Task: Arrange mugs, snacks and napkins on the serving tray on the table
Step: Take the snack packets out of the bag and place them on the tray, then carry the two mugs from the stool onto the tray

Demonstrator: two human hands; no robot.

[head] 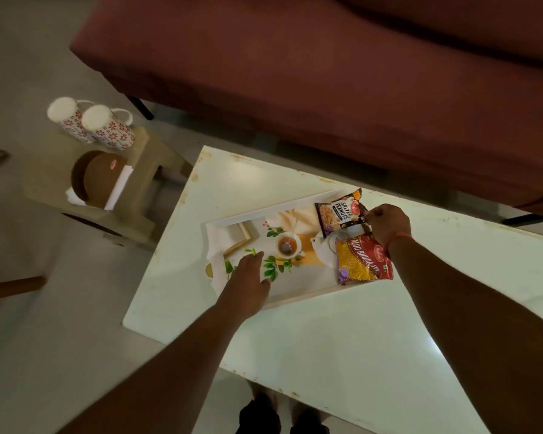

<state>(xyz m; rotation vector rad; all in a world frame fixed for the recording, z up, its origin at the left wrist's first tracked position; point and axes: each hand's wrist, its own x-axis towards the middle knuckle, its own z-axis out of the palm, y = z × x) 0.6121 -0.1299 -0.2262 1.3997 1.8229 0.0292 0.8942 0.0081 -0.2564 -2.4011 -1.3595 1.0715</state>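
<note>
Your right grip (386, 228) is pinched shut on the top edge of the dark salted-peanuts packet (339, 214), holding it by the seal so it can be laid flat at the tray's far right corner. Your left grip (248, 270) is open, palm down, fingers spread over the white paper napkin (220, 242) at the tray's left end; it looks to be pressing it flat, or steadying the tray while the other hand works. I cannot tell which.

Largest first:
- Glossy white rectangular desk (326, 339), set near a maroon fabric sofa (326, 73).
- White rectangular serving tray with a printed tea-and-leaves picture (295, 300), sitting on the desk's far half.
- Small beige side stool (138, 189) to the left, apart from the desk. It carries what has not yet been brought over.
- Brown domed container (98, 180) on the stool, with white napkins (119, 189) tucked beside it.
- Two white mugs with red flower pattern (101, 126), standing upside down, touching, at the stool's far edge.
- Red and yellow aloo bhujia sev packet (362, 261), lying on the tray's right end, overhanging the rim, just beside the peanuts.

Judgement: snacks grouped right, napkin left, middle kept free for the mugs.
</note>
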